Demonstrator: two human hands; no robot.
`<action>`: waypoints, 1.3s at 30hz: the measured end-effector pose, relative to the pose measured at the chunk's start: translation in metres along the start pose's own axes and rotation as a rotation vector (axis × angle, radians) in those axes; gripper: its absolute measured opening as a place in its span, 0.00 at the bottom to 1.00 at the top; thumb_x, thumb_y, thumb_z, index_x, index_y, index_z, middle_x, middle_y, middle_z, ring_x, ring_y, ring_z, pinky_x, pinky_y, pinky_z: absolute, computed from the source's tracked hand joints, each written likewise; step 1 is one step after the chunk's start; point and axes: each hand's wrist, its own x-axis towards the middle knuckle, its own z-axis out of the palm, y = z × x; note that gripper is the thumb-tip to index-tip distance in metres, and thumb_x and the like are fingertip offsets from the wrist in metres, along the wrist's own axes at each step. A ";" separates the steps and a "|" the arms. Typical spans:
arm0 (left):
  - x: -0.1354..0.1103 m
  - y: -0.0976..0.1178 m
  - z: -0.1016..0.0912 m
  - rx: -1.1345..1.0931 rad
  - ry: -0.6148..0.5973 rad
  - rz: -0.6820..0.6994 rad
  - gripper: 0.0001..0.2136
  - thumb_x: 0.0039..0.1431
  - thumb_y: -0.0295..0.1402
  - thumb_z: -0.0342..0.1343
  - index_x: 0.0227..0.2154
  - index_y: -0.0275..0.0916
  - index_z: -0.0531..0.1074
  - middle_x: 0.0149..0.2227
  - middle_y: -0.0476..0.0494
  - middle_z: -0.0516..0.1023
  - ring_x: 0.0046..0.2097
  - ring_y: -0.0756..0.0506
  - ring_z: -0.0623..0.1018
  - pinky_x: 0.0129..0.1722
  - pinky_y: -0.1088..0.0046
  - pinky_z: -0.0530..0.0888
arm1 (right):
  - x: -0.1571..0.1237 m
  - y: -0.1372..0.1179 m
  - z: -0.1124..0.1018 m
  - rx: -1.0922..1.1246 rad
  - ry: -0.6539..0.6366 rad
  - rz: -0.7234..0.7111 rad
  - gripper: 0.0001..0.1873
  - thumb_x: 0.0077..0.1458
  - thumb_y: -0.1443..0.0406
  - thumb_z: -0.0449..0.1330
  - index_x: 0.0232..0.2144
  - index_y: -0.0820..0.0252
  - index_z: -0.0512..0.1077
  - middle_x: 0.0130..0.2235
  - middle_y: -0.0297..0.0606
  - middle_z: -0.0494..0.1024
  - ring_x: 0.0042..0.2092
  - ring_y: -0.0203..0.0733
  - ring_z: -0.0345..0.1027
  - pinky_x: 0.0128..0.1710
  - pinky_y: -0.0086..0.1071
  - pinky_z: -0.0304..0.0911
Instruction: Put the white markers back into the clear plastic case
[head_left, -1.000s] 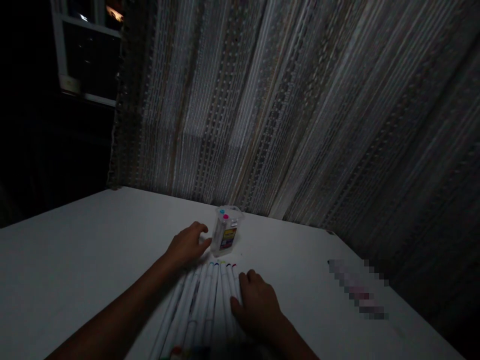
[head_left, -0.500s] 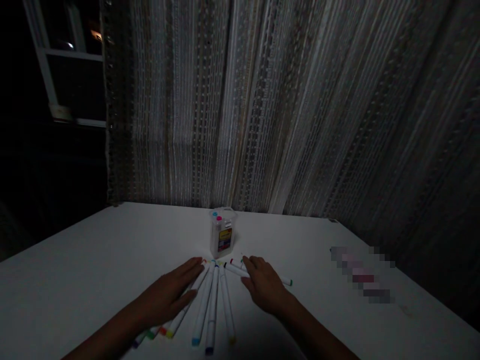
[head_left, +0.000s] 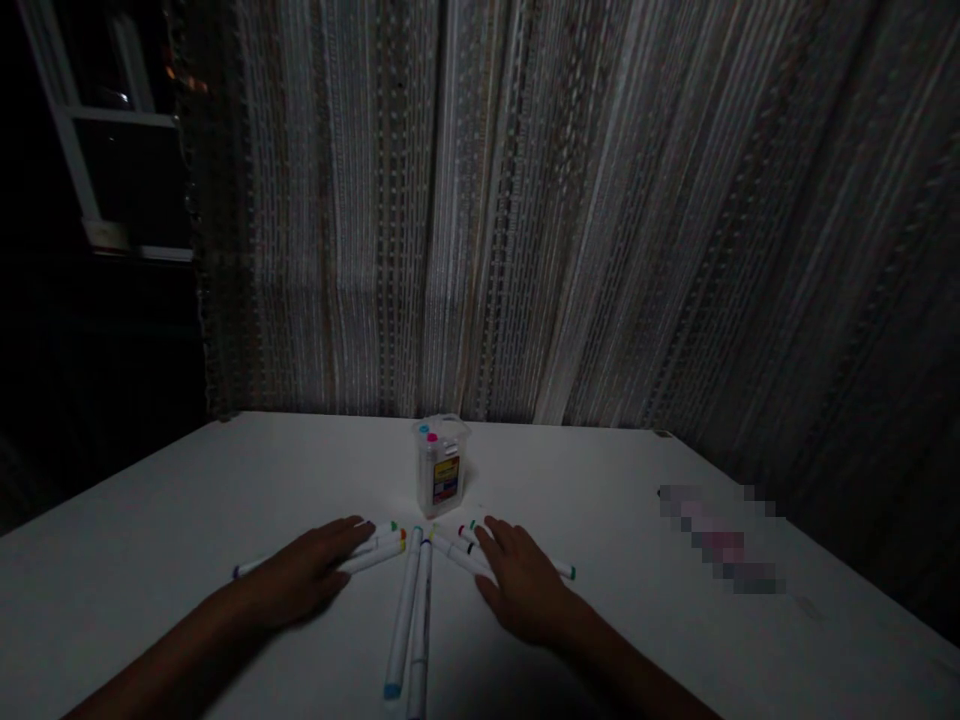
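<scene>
My left hand (head_left: 311,570) lies flat over several white markers, fingers stretched out; the yellow-ended marker (head_left: 375,556) shows past its fingertips, with orange and green ends beside it. Spread over another group of markers, my right hand (head_left: 521,580) partly hides them; the green-ended marker (head_left: 562,568) sticks out on its right side. Between the hands lie a light-blue-ended marker (head_left: 403,620) and a dark-blue-ended marker (head_left: 421,630), pointing toward me. Behind them stands a clear plastic marker case (head_left: 427,480) with a coloured label, a blue and a pink-ended marker inside.
A white table (head_left: 225,480) spreads beneath everything. On its right side lies a blurred-out item (head_left: 720,545). A patterned curtain (head_left: 480,220) hangs behind the far edge, with a dark window (head_left: 131,180) at the left.
My left hand has slid left, carrying its markers away from the middle and turning them more sideways. The yellow-green marker in the middle has shifted right, to my right hand. Two markers lie between my hands.
</scene>
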 end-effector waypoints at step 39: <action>0.035 0.102 -0.012 0.169 -0.023 -0.045 0.18 0.53 0.29 0.43 0.47 0.45 0.65 0.43 0.42 0.72 0.45 0.41 0.71 0.42 0.65 0.68 | 0.065 0.053 -0.008 0.050 0.111 0.023 0.27 0.48 0.68 0.52 0.53 0.67 0.60 0.56 0.51 0.61 0.57 0.48 0.51 0.56 0.43 0.43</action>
